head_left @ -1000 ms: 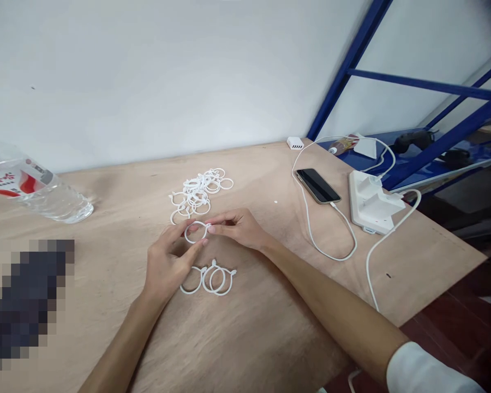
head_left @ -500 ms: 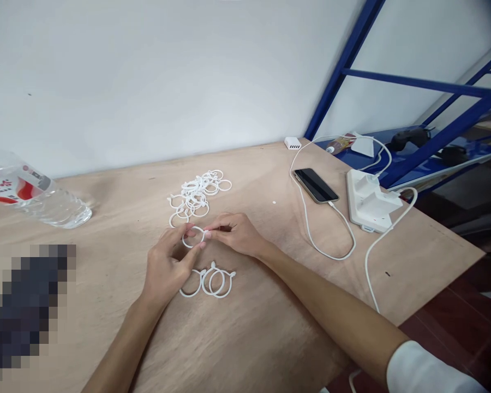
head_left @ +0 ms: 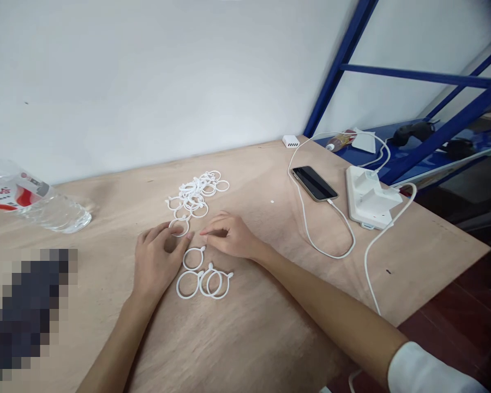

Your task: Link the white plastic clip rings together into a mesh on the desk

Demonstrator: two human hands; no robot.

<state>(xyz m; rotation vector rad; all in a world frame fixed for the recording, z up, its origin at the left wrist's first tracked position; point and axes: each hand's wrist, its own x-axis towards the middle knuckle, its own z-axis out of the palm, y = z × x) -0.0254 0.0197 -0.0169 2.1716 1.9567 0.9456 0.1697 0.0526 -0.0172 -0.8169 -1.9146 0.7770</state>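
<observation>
A pile of white plastic rings (head_left: 196, 192) lies on the plywood table (head_left: 270, 327). My left hand (head_left: 157, 262) rests flat on the board with its fingers apart, the fingertips touching a loose ring (head_left: 179, 227) at the pile's near edge. My right hand (head_left: 229, 237) lies beside it, fingers loosely bent and pointing left, with nothing in them. Between and just below the two hands a single ring (head_left: 193, 257) lies free on the table. Nearer to me sits a small cluster of rings (head_left: 207, 283).
A plastic water bottle (head_left: 36, 202) lies at the far left. At the right are a black phone (head_left: 314, 183) on a white cable (head_left: 311, 229), a white power strip (head_left: 370, 197) and a blue metal rack (head_left: 413, 82). A wall stands behind.
The ring that both hands held has been let go and now lies on the table above the cluster. My left hand has moved left and forward to a ring by the pile.
</observation>
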